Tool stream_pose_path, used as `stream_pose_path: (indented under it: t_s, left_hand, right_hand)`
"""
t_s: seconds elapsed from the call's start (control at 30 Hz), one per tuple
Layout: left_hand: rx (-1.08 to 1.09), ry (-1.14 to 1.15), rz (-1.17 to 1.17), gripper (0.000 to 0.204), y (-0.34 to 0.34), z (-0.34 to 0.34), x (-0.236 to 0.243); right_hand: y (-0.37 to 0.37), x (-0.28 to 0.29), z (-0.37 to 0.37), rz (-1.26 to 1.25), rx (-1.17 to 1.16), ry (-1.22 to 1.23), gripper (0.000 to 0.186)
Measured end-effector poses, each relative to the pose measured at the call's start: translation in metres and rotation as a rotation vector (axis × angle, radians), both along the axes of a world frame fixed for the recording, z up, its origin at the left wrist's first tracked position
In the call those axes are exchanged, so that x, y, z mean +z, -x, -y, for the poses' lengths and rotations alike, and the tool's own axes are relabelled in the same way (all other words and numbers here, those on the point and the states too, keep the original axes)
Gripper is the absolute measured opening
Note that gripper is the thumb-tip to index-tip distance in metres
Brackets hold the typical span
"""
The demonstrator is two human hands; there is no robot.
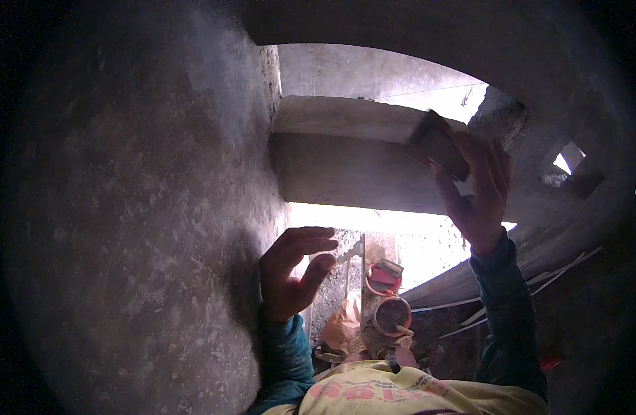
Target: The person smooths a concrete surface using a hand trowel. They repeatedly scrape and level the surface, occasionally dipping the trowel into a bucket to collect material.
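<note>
My right hand (480, 187) is raised at the right, its fingers and thumb closed round a dark flat block (439, 145). The block is blurred, so its exact kind is hard to make out. It is held at the grey concrete beam (352, 166) that spans the opening; whether it touches the surface I cannot tell. Beside the rough plastered wall (138, 228), my left hand (293, 270) hangs with curled fingers apart from the thumb and nothing between them.
Far below stand a bucket (394, 317) with grey contents and another orange-rimmed bucket (383, 280) holding tools. A paper-like bag (343, 321) lies near my feet. Pale strips (484, 304) lean at the right. A small square hole (570, 158) pierces the right wall.
</note>
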State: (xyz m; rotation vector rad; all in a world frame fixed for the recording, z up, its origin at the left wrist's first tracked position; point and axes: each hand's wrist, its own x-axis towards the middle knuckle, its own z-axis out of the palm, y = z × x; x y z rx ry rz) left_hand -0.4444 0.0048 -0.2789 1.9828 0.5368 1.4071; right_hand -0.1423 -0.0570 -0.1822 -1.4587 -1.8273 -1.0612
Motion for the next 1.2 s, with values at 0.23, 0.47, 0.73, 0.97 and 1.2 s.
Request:
stream_pose_path:
  t_s: [0.23,0.47,0.73,0.97,1.2]
  left_hand:
    - [-0.002,-0.019,-0.014,0.018,-0.001,-0.004,-0.004]
    - [0.001,-0.042,-0.009,0.020,0.000,-0.005,-0.004]
    - [0.057,-0.021,-0.021,0.020,0.001,-0.004,-0.008]
    - [0.047,-0.023,-0.039,0.020,0.002,-0.005,-0.005]
    - [0.113,-0.149,-0.089,0.018,0.002,-0.004,-0.002]
  right_hand:
    - [0.012,0.042,-0.101,-0.662,0.658,0.515,0.041]
    - [0.059,0.072,-0.149,-0.123,0.560,0.650,0.040]
    - [-0.009,0.076,-0.136,-0.099,0.367,0.749,0.041]
    - [-0.083,0.086,-0.080,0.344,0.178,0.468,0.032]
    - [0.005,0.090,-0.089,-0.045,0.372,0.737,0.034]
